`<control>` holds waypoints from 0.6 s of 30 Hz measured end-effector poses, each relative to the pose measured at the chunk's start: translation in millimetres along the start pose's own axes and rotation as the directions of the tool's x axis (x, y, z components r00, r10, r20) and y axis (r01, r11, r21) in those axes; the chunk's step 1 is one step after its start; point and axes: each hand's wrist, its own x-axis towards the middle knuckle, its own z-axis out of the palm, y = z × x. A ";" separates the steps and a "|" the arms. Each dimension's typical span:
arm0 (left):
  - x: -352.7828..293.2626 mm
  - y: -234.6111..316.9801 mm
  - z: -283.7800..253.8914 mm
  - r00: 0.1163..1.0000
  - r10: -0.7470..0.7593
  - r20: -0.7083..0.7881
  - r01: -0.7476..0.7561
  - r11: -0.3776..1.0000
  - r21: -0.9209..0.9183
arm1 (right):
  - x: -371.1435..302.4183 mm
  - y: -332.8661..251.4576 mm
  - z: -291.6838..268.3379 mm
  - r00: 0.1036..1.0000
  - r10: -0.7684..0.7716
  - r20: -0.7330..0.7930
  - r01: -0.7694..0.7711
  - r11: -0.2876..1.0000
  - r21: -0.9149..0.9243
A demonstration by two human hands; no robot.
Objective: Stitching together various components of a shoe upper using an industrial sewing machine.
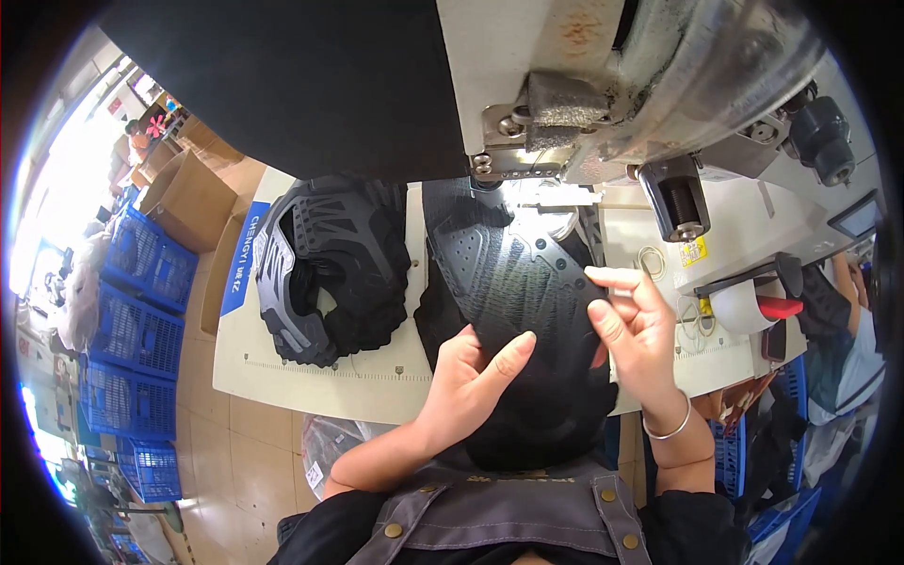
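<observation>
A grey apron (508,513) with brass-coloured studs fills the bottom edge, worn over black sleeves. Two bare forearms reach forward from it, the right one wearing a thin silvery bangle (670,434) at the wrist. The left hand (471,381) holds the near left side of a black panel (523,311): its thumb lies stretched across the top, while the other fingers curl in at the edge, mostly hidden. The right hand (643,339) is at the panel's right edge, thumb and forefinger a little parted with their tips at the edge, the remaining fingers bent; whether they pinch it cannot be told. The panel, ribbed and dotted with small holes, lies at the centre, its near end hanging over the front of a pale table (377,394) and its far end brightly lit beneath a sewing machine (650,104). To its left, on the table, sits a stack of curved black and grey pieces (348,235). To its right lies a loop of pale cord (650,262). Beyond the table's left end are a tiled floor (226,471), blue crates (137,320) piled up, and an open carton (188,198); farther off is another person (141,141), small and blurred.
</observation>
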 end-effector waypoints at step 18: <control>9.7 20.3 -37.5 0.998 -0.056 0.042 0.059 0.996 -0.070 | 77.9 51.6 -80.1 0.997 -0.011 0.074 0.018 0.996 -0.087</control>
